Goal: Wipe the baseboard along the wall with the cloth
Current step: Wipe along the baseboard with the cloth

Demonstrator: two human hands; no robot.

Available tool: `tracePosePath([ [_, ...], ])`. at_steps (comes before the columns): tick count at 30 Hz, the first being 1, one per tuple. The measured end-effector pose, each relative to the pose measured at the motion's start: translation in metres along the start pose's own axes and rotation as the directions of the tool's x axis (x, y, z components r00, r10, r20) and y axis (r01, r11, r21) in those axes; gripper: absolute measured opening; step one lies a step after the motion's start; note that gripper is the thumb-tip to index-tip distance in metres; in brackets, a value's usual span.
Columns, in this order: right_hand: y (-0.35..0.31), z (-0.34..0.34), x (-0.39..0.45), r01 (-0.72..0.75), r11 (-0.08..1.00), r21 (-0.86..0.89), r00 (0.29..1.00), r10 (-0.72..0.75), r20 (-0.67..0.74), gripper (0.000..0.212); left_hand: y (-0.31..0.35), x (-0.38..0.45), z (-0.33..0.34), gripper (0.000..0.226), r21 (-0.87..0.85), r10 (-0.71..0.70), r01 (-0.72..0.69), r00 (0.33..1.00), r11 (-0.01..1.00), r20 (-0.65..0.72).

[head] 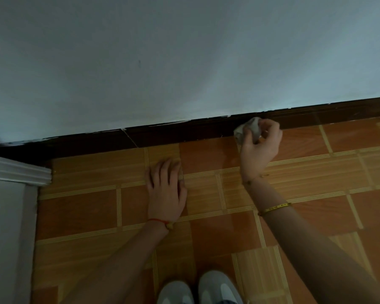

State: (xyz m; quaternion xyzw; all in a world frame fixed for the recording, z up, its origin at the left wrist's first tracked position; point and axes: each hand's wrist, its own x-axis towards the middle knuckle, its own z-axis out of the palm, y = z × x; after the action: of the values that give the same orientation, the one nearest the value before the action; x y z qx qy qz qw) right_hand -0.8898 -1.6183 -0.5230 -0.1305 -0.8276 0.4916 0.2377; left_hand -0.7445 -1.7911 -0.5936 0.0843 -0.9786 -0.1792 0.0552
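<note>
A dark brown baseboard [184, 130] runs along the foot of a pale blue-grey wall, rising from left to right across the view. My right hand [260, 143] grips a crumpled whitish cloth [246, 128] and presses it against the baseboard right of centre. My left hand [166, 189] lies flat on the floor, palm down and fingers apart, a short way in front of the baseboard. It holds nothing. Part of the cloth is hidden behind my right fingers.
The floor [316, 172] is orange and tan wood-pattern tile. A white door frame or cabinet edge [15, 172] stands at the left, meeting the baseboard's end. My two grey shoes [198, 290] show at the bottom edge. Bracelets sit on both wrists.
</note>
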Motion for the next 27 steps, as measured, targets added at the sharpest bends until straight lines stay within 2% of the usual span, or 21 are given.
tracePosePath([
  [3,-0.01,0.012,-0.013,-0.038,0.999,0.008,0.998,0.038,0.04,0.027,0.0,-0.001,0.0,0.049,0.015,0.006,-0.006,1.0,1.0,-0.005],
  [5,-0.016,0.02,-0.027,-0.012,1.0,-0.012,0.992,0.013,0.129,0.029,-0.001,0.0,0.001,0.048,0.024,0.01,-0.01,1.0,1.0,-0.012],
  [9,-0.021,0.039,-0.056,0.071,0.997,-0.022,0.932,-0.058,0.358,0.03,0.0,0.0,0.001,0.049,0.012,0.019,-0.019,0.999,1.0,-0.03],
  [12,-0.019,0.043,-0.064,0.084,0.996,-0.012,0.89,-0.07,0.45,0.033,-0.002,-0.001,0.001,0.048,0.009,0.023,-0.023,0.999,1.0,-0.033],
  [14,-0.013,0.037,-0.056,0.1,0.994,-0.034,0.898,-0.076,0.432,0.033,-0.001,-0.001,0.001,0.049,0.009,0.02,-0.019,0.999,1.0,-0.029],
  [18,0.008,0.013,-0.021,0.039,0.991,-0.129,0.977,-0.01,0.215,0.028,-0.001,0.0,0.001,0.048,0.021,0.01,-0.01,1.0,1.0,-0.026],
  [20,0.017,0.004,-0.009,0.026,0.983,-0.181,0.981,0.009,0.192,0.028,-0.001,0.0,0.002,0.048,0.027,0.005,-0.005,1.0,1.0,-0.016],
  [24,0.027,0.003,-0.016,0.125,0.972,-0.199,0.954,-0.062,0.294,0.029,-0.001,0.0,0.001,0.048,0.03,0.006,-0.006,1.0,1.0,-0.016],
  [27,0.027,0.009,-0.035,0.24,0.95,-0.202,0.887,-0.13,0.443,0.031,0.0,0.0,0.0,0.049,0.031,0.0,0.0,1.0,1.0,-0.008],
])
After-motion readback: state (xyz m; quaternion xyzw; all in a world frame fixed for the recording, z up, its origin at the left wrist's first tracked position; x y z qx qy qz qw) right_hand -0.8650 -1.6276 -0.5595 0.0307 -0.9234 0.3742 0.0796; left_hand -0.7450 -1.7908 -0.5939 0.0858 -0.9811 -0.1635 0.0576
